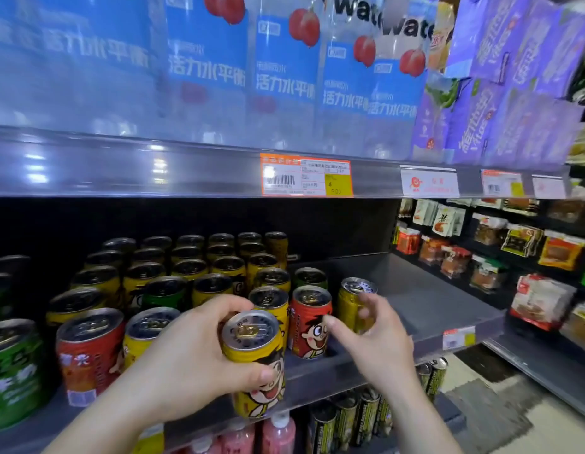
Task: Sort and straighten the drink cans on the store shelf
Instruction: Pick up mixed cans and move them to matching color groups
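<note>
My left hand [193,355] grips a yellow cartoon-face can [253,362] in front of the shelf's front edge, upright, its top facing me. My right hand [373,335] reaches toward the shelf with loosely bent fingers, between a red can [309,322] and a lone yellow can [352,303] standing apart on the right; it holds nothing. Rows of yellow cans [199,270] fill the grey shelf [425,296], mixed with a green can [163,294] and a red can [89,352] at the front left.
A big green can [14,375] stands at far left. Water bottles [284,77] and purple cartons [501,93] fill the shelf above, with price tags [306,175] on its rail. Dark cans [366,417] and pink bottles [278,434] sit below. Snack packets [520,257] line the right-hand racks.
</note>
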The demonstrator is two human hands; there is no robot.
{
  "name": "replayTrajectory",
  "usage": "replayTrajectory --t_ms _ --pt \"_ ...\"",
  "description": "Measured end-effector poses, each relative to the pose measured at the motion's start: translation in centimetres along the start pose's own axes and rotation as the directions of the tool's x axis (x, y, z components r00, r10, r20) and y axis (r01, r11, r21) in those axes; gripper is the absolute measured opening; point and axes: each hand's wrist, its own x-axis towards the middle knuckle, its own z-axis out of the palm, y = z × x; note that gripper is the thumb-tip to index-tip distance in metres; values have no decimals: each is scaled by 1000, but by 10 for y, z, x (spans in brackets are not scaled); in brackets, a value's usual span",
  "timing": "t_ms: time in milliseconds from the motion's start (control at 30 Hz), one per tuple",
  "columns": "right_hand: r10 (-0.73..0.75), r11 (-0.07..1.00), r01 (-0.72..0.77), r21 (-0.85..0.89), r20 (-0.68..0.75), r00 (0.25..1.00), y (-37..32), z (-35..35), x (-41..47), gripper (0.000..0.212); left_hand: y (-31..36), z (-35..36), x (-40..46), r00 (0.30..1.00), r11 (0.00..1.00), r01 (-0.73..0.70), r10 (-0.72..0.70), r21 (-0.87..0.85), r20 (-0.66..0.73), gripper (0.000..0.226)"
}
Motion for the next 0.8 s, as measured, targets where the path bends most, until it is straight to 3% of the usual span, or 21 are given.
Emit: replayTrajectory --t_ms 100,167,267,400,500,667,800 --pt "-27 988 36 -149 66 997 -11 34 -18 79 0 3 1 1000 1000 -4 4 -27 -2 75" --pt "12 991 -6 -131 50 999 -16 47 -16 74 0 5 2 1000 999 -8 8 -47 6 70" --pt "35 999 -35 7 37 999 -15 48 -14 63 -1 9 4 999 997 -13 15 -73 30 72" --pt "31 957 -15 291 -52 998 -11 11 -23 56 7 17 11 998 997 -65 66 -45 19 101" --pt "22 920 17 393 -95 995 -4 -25 -26 57 30 23 23 990 990 -142 142 21 -4 96" --pt "77 920 -49 390 -57 995 16 -45 -33 57 58 38 62 977 949 -208 214 235 -2 64" --pt "46 939 -50 340 20 999 22 -49 -40 54 47 50 90 987 828 -162 139 537 82 73"
